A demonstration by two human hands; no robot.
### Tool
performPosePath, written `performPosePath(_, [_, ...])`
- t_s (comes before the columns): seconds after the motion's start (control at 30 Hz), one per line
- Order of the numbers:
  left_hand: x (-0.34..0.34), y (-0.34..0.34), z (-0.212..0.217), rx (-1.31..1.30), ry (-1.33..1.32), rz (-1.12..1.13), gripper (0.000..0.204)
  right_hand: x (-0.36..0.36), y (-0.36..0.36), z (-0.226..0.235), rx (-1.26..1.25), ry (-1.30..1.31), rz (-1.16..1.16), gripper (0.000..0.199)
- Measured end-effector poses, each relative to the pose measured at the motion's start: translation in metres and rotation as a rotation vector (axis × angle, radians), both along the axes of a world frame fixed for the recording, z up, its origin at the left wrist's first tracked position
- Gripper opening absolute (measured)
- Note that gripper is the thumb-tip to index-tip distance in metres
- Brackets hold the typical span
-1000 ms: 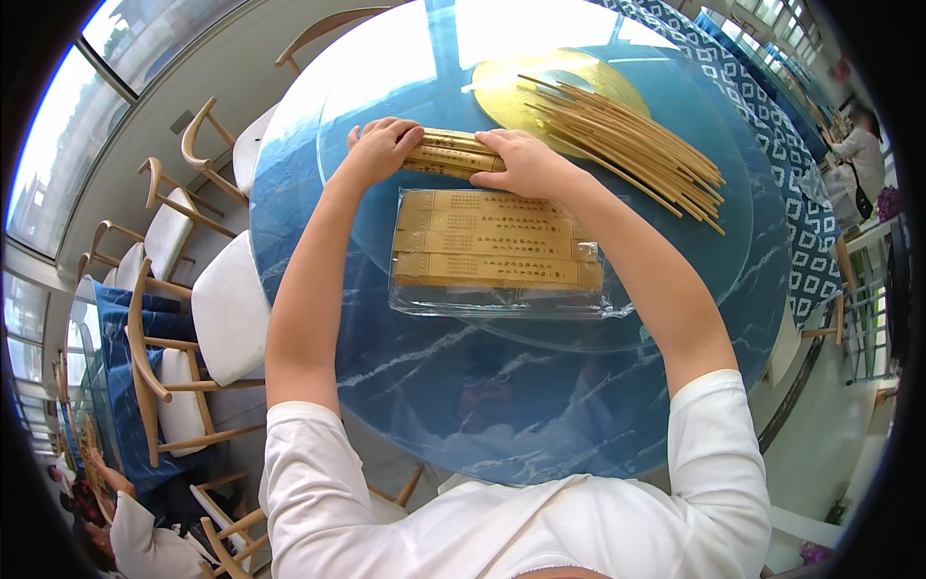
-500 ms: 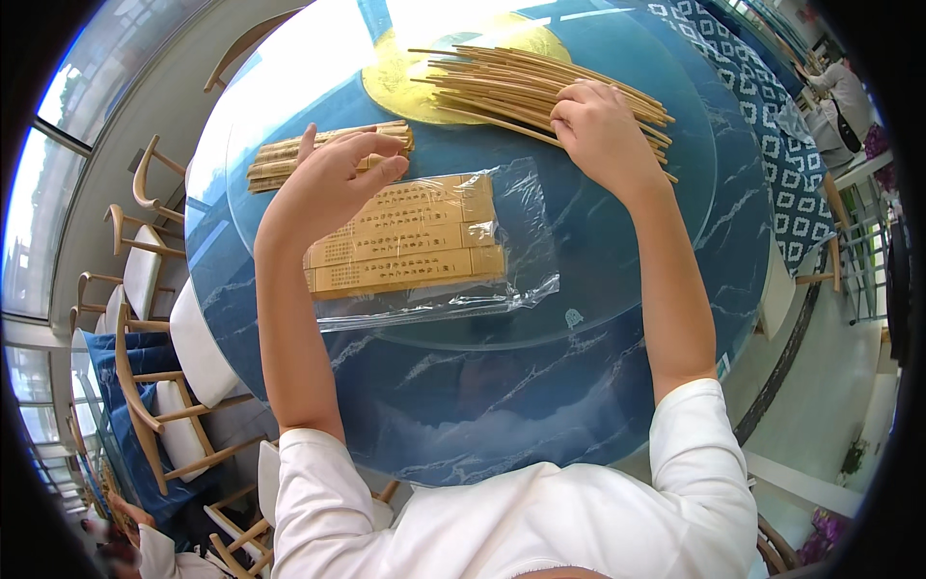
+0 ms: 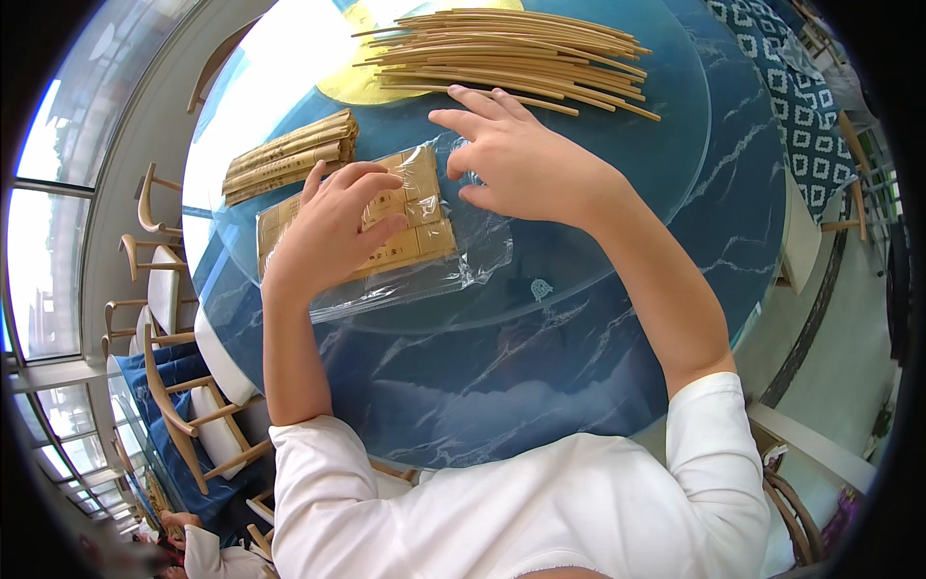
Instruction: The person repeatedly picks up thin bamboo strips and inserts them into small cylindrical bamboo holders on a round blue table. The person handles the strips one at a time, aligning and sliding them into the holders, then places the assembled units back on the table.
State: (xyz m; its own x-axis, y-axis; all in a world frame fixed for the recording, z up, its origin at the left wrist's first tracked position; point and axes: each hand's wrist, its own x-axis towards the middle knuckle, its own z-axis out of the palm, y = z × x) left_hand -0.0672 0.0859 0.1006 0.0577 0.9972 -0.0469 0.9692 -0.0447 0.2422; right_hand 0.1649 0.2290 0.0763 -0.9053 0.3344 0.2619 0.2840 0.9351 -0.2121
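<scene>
A clear plastic bag (image 3: 478,253) holding flat tan bamboo slips (image 3: 424,241) with dark writing lies on the glass-topped table. My left hand (image 3: 333,227) hovers over it with fingers apart and loosely curved, nothing in them. Behind it, a bundle of tan bamboo slips (image 3: 289,159) lies by the bag's far edge. My right hand (image 3: 526,164) is open, fingers spread toward the left, between the bag and the sticks; its fingertips are near the bag's far right corner. Beyond it, a loose pile of thin bamboo sticks (image 3: 511,53) lies sideways.
The round blue marbled table (image 3: 482,396) carries a glass disc with a yellow round patch (image 3: 352,82) partly under the sticks. Wooden chairs (image 3: 207,415) stand at the left. A patterned blue cloth (image 3: 805,125) hangs at the right. A white sleeve of another person (image 3: 212,555) shows lower left.
My right hand has left the sticks and moved left toward the bag, its fingers spreading. My left hand stays over the bag. The whole view has shifted and turned slightly.
</scene>
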Motion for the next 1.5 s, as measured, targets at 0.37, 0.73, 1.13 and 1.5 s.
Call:
performPosePath(0.37, [0.012,-0.022,-0.005,-0.014,0.019,-0.105,0.056,-0.007,-0.024,0.003,-0.147,-0.164,0.079,0.020])
performPosePath(0.73, [0.007,-0.023,-0.013,0.057,0.046,-0.147,0.044,-0.009,-0.037,0.011,-0.146,-0.108,0.031,0.029])
performPosePath(1.13, [0.005,-0.023,-0.016,0.067,0.060,-0.151,0.040,-0.015,-0.043,0.006,-0.054,-0.079,0.099,0.023])
performPosePath(1.5, [0.003,-0.022,-0.015,0.040,0.037,-0.149,0.038,-0.017,-0.047,0.006,-0.025,-0.044,0.136,0.018])
